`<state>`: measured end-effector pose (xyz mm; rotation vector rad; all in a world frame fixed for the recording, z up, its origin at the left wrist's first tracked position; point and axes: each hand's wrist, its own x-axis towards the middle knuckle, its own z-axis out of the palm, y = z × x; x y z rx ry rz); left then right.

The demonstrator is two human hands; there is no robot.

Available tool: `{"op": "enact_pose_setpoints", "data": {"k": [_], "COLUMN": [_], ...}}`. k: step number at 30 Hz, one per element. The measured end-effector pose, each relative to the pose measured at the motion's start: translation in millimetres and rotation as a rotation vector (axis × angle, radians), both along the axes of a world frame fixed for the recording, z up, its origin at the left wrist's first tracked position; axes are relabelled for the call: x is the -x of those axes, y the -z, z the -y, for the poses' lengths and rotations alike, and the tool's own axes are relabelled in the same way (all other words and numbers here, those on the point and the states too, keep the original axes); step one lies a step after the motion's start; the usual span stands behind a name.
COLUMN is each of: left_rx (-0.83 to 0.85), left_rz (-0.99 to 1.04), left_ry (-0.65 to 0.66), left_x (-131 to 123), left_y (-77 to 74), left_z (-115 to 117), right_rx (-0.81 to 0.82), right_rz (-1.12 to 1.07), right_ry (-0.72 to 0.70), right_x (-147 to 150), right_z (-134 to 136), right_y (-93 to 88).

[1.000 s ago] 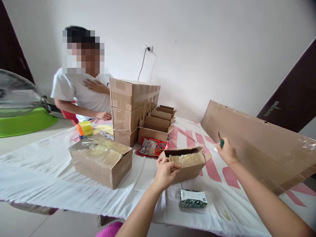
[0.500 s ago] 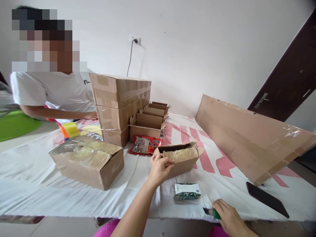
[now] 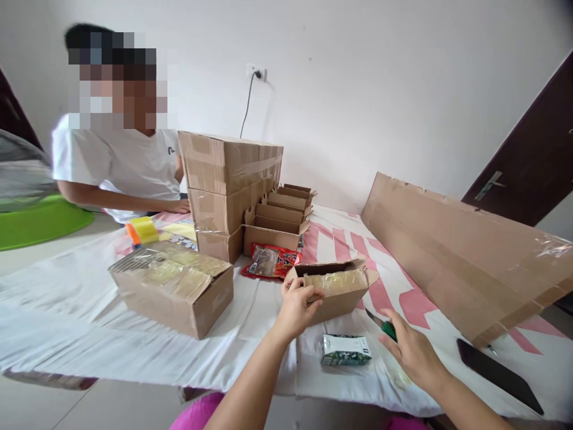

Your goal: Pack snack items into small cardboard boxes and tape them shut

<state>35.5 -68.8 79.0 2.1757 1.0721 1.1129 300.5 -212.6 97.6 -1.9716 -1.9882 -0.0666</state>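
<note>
My left hand grips the near left corner of a small open cardboard box, its fingers closed over the edge. The box's top flap, covered with clear tape, is partly folded over the opening. In my right hand is a utility knife with a green handle, its blade bare and pointing toward the box, a short gap away. Just in front of the box lies a green and white carton. A red food packet rests behind the box.
A taped cardboard box sits at left, before a tall stack of boxes and several open boxes. A large cardboard sheet and a phone are at right. Beyond the yellow tape roll, another person sits.
My right hand has lifted with the utility knife from the table's front edge up toward the box. My left hand keeps its hold. The view has shifted slightly left.
</note>
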Motion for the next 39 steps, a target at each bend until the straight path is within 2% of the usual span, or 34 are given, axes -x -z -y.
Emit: {"op": "enact_pose_setpoints", "data": {"k": [5,9,15,27,39], "left_rx": [0.0,0.008,0.003,-0.046,-0.048], "left_rz": [0.019,0.033,0.049,0.04,0.057], "left_ry": [0.005,0.01,0.017,0.043,0.047], "left_x": [0.3,0.5,0.0,0.1,-1.5], "left_y": [0.0,-0.1,-0.9,1.1,3.5], "left_z": [-0.1,-0.6,-0.5,-0.7,-3.9], "right_rx": [-0.051,0.009,0.001,-0.069,-0.092], "right_rz": [0.084,0.164,0.174,0.266,0.138], "right_ry": [-0.125,-0.109,-0.012,0.018,0.096], "right_x": [49.0,68.8,72.8,75.8,90.9], "right_z": [-36.7,-47.4,-54.3,-60.5,-74.3], "right_y": [-25.8,-25.1,-13.4,-7.6,0.0]}}
